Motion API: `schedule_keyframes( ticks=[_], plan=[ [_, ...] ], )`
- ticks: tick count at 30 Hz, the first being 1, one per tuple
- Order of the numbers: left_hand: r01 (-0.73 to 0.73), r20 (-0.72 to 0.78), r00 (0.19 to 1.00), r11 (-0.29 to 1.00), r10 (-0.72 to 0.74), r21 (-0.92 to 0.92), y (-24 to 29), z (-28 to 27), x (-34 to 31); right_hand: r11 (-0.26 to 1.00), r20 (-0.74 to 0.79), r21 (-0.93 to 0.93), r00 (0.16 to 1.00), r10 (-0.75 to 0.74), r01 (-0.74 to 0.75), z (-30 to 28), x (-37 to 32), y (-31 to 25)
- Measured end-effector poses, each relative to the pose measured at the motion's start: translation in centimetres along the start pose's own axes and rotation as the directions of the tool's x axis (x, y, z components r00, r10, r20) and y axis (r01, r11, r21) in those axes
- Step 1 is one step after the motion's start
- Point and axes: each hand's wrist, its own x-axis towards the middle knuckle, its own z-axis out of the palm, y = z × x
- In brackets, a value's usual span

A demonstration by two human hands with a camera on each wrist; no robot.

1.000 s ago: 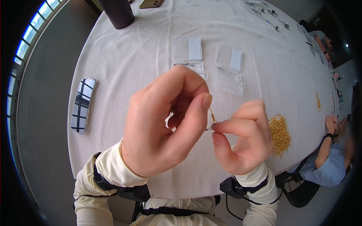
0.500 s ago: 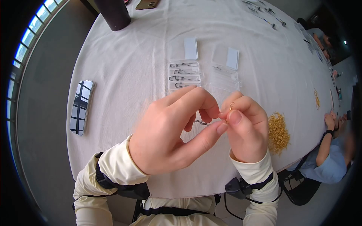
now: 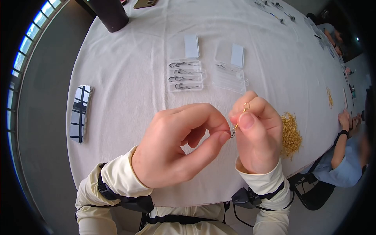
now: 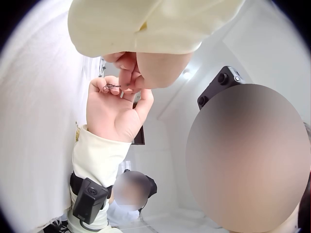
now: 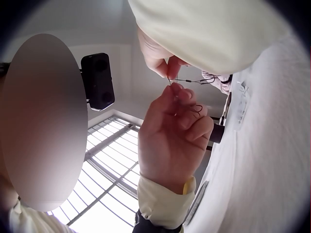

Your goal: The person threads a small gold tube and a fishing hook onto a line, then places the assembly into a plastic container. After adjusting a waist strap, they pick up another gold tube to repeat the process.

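Between both hands is a small gold wire snap (image 3: 246,106) with a round ring at its upper end. My right hand (image 3: 258,135) pinches it between thumb and forefinger, ring pointing up and away. Just left of it, my left hand (image 3: 176,145) pinches a thin dark fish hook (image 5: 198,109) by thumb and fingertips. Its dark end meets the lower end of the gold snap in the head view. Most of the hook is hidden by the left fingers there; the right wrist view shows its curve in front of the left hand's curled fingers.
Beyond the hands lie an open clear box (image 3: 186,87) of dark hooks and a second open clear box (image 3: 229,84). A pile of gold snaps (image 3: 291,137) sits at right. A phone (image 3: 81,113) lies at left, a dark cup (image 3: 109,15) behind. Another person (image 3: 344,156) sits at right.
My right hand has rotated and lifted, turning the gold snap ring-end up. The left hand has shifted right, then drawn slightly back left, its fingertips staying beside the snap.
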Motion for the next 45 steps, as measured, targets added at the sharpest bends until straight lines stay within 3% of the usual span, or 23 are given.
schedule_keyframes(
  ticks=[5, 12, 18, 23, 34, 45],
  plan=[
    [0.062, 0.025, 0.998, 0.998, -0.061, -0.029, 0.32, 0.02, -0.12, 1.0, -0.007, 0.009, 1.0, 0.014, -0.014, -0.1, -0.01, -0.13],
    [0.034, 0.031, 0.999, 0.999, -0.034, -0.005, 0.52, 0.0, -0.1, 0.998, -0.011, 0.035, 0.999, 0.046, -0.046, -0.28, -0.1, -0.13],
    [0.144, 0.014, 0.989, 0.989, -0.144, -0.024, 0.74, 0.1, -0.22, 0.995, -0.001, 0.038, 0.996, 0.089, -0.088, 0.02, -0.26, -0.4],
    [0.073, 0.017, 0.997, 0.997, -0.072, -0.04, 0.38, 0.3, -0.29, 0.994, -0.001, 0.05, 0.995, 0.1, -0.1, -0.15, -0.22, -0.35],
    [0.065, 0.031, 0.997, 0.997, -0.064, -0.034, 0.77, 0.19, -0.33, 0.997, -0.031, 0.04, 0.997, 0.071, -0.069, -0.17, -0.13, -0.11],
    [0.008, 0.061, 0.998, 1.0, -0.006, -0.025, 0.49, -0.2, -0.11, 0.996, -0.008, -0.088, 1.0, -0.007, 0.007, -0.34, -0.09, -0.4]
  ],
)
